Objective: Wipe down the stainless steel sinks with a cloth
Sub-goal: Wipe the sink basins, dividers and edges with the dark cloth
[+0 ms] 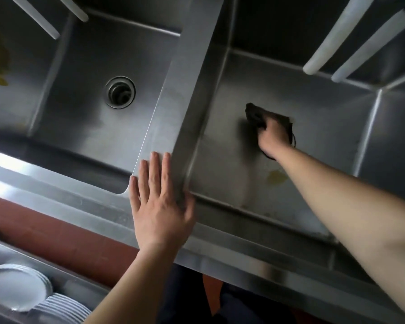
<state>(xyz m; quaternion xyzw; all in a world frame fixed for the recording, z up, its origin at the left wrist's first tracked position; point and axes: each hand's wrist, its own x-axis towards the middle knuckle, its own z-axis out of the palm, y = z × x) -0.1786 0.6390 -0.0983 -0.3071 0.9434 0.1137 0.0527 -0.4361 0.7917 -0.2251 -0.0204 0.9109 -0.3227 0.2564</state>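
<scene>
Dark cloth [257,113], grey steel sink [313,108], white striped plates [61,307].

Brushed, dully gleaming steel sinks [313,108]; dark soft cloth [255,113]

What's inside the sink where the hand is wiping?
In the right sink, the right hand grips a dark cloth, and a yellowish stain shows. The hand covers the drain.

Beyond our fingers [263,123], bare basin floor [325,118]; left, the divider wall [187,127]; above, two white spouts [351,36].
</scene>
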